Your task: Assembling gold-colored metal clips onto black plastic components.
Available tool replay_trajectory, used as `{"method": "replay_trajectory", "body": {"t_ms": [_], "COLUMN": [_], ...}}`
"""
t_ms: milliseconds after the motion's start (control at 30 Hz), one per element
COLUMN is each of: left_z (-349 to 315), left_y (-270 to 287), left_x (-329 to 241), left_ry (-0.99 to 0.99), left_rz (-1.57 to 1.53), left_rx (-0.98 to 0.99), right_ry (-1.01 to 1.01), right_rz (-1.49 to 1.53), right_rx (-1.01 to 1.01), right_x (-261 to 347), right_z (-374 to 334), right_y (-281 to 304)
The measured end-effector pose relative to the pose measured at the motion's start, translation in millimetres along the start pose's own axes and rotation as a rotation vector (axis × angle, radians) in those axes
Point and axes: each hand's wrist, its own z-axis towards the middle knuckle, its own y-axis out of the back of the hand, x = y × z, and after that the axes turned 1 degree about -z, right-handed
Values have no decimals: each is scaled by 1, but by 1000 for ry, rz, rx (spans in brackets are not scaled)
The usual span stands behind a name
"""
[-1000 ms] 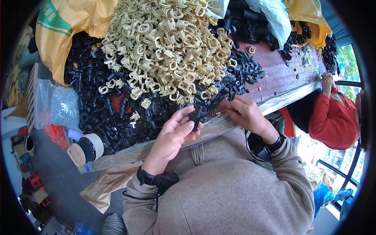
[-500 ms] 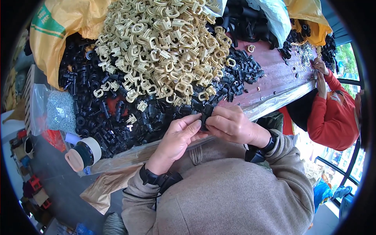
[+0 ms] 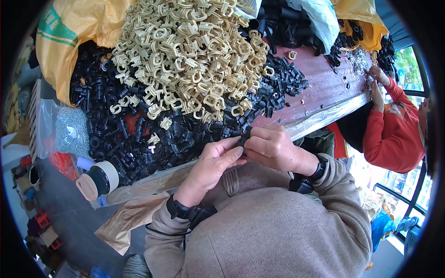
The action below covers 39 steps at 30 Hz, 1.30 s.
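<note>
Both my hands meet over the table's near edge around a small black plastic part [image 3: 244, 137]. My left hand [image 3: 217, 160] pinches it from the left, thumb on top. From the right, the curled fingers of my right hand [image 3: 272, 147] grip the same part and hide much of it. Just beyond my hands lies a spread of black plastic parts [image 3: 178, 139]. Behind that rises a big heap of cream plastic clips [image 3: 194, 60].
A bag of small screws [image 3: 73, 131] and a lidded jar [image 3: 98, 180] stand at the left edge. Yellow sacks [image 3: 90, 21] sit behind. At the far right, a person in a red top [image 3: 394, 132] handles small parts on the table [image 3: 320, 88].
The black part looks turned and sits more hidden between my fingers. Both hands stay in nearly the same place. The view has shifted slightly.
</note>
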Motion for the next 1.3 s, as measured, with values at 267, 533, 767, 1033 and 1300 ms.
{"method": "replay_trajectory", "body": {"t_ms": [267, 533, 767, 1033, 1300], "left_z": [8, 12, 8, 12, 24], "left_y": [11, 14, 14, 11, 11], "left_x": [-4, -4, -1, -3, -4], "left_ry": [-13, -56, -97, -209, -291], "left_rz": [-159, -186, -207, -242, -315], "left_rx": [25, 23, 25, 5, 92], "right_ry": [-185, -70, -259, -685, -674], "right_rz": [-1, -372, -34, 805, 822], "right_rx": [-213, -138, -221, -171, -61], "right_x": [-38, -72, -65, -42, -24], "right_z": [9, 23, 14, 7, 6], "right_y": [11, 4, 10, 17, 4]}}
